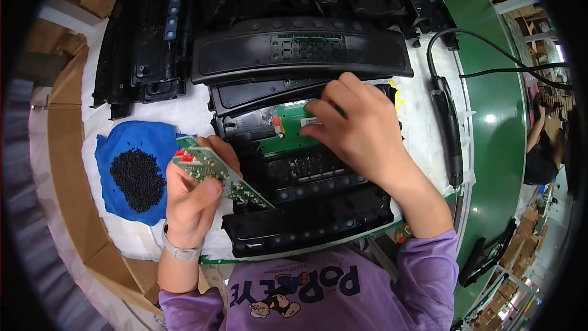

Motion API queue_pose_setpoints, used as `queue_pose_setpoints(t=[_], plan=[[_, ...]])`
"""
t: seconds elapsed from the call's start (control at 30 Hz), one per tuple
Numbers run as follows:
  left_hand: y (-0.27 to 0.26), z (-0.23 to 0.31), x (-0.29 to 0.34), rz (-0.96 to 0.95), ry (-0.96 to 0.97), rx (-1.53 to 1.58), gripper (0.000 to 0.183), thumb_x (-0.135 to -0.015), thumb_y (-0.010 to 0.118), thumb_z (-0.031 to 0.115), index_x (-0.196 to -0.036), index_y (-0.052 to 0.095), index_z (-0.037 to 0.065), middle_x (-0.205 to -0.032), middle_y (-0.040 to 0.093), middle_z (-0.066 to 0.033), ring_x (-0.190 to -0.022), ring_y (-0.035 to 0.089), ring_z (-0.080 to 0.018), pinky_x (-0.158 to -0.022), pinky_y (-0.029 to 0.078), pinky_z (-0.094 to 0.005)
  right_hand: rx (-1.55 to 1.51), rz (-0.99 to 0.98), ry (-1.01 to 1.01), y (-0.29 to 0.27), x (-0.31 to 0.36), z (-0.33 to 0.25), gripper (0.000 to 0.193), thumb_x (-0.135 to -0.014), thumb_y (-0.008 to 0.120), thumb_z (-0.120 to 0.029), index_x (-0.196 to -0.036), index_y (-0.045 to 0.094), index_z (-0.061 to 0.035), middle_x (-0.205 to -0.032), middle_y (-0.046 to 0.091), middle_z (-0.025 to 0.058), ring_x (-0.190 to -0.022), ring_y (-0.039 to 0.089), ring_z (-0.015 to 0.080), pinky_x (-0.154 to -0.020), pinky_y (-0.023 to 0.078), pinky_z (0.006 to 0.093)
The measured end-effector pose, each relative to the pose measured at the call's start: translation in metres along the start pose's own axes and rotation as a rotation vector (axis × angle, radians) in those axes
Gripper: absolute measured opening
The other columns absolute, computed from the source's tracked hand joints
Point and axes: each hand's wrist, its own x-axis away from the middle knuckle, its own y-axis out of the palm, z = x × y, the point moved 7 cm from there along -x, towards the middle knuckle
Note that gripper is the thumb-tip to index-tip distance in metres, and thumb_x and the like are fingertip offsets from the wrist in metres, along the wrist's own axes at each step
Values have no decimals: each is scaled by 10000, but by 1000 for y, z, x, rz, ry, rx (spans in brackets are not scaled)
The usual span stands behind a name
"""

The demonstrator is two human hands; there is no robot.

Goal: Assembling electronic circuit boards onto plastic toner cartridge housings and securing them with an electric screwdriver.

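- Low at centre-left, a green board [231,179] is held tilted, gripped between the left hand's [188,205] thumb and fingers.
- Beside it, a second board [288,142] lies in a black panel [245,127]; the right hand [362,127] is over it, whether grasping I cannot tell.
- Further left, a blue cloth [153,133] bears black bits [138,179].
- Right, a corded tool [448,132].

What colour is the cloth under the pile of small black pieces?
The cloth is blue, seen best in the head view.
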Motion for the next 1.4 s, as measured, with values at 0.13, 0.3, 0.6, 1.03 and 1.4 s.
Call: queue_pose_setpoints(t=[0.13, 0.3, 0.6, 1.03, 1.4], plan=[[5, 4, 4, 40, 8, -47, 364, -733, 710, 288, -745, 404, 90, -782, 413, -35, -689, 383, -124, -564, 324, -240, -47, 63, -38, -7, 2, -3, 240, -574, 719, -137, -751, 571, -74, -729, 488, 29, -720, 523, 197, -541, 433, 315], [12, 5, 12, 129, 1, -29, 297, -790, 653, 57, -1056, 535, -1, -951, 615, -46, -864, 572, -91, -789, 440, -218, -567, 61, 18, -30, -6, -36, 546, -597, 711, -32, -1115, 562, -120, -842, 558, 35, -745, 561, 226, -571, 460, 326], [17, 4, 20, 95, 98, -89, 352, -870, 574, 186, -1150, 490, -11, -1064, 588, -77, -987, 552, -146, -878, 412, -282, -571, 100, 36, -17, -15, -64, 622, -659, 703, -4, -1223, 455, -93, -800, 569, 59, -575, 556, 146, -514, 454, 244], [24, 27, 16, -94, 451, -312, 183, -860, 571, 115, -998, 544, -3, -1046, 576, -147, -930, 552, -178, -832, 424, -268, -1443, 459, 208, -74, 47, 23, 706, -740, 701, -110, -1292, 277, 7, -946, 570, 85, -794, 576, 143, -606, 462, 223], [89, 66, 22, -98, 781, -1360, 279, -587, 748, 224, -814, 701, 69, -565, 305, 12, -502, 311, -121, -459, 224, -263, -1582, 719, 181, -80, 90, 92, 605, -842, 576, -98, -1342, 247, -10, -1054, 550, 126, -885, 591, 212, -748, 526, 330]])
